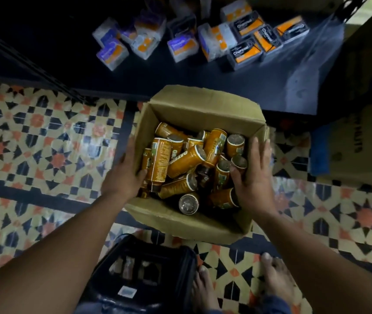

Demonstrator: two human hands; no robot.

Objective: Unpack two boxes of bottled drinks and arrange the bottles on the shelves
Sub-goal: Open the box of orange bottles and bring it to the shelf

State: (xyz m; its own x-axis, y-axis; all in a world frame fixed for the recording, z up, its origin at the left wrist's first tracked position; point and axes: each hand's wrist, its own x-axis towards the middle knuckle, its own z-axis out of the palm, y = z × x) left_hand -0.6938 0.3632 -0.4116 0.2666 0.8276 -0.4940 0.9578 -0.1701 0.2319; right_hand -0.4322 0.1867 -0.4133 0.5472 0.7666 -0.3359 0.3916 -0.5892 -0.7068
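Observation:
An open cardboard box (203, 114) stands on the patterned floor, filled with several orange-labelled drink bottles (185, 164) lying in a jumble. My left hand (126, 171) grips the box's left wall, thumb hooked over the rim inside. On the opposite wall my right hand (253, 173) holds the rim, thumb inside beside the bottles. Both hands hold the box from the sides. A dark low shelf (158, 75) runs just beyond the box.
Small orange, purple and black boxed goods (244, 39) lie scattered on the dark shelf. A large cardboard carton (357, 141) stands at the right. A black crate (144, 273) sits near my bare feet (277, 279). Patterned tile floor (33, 143) stretches left.

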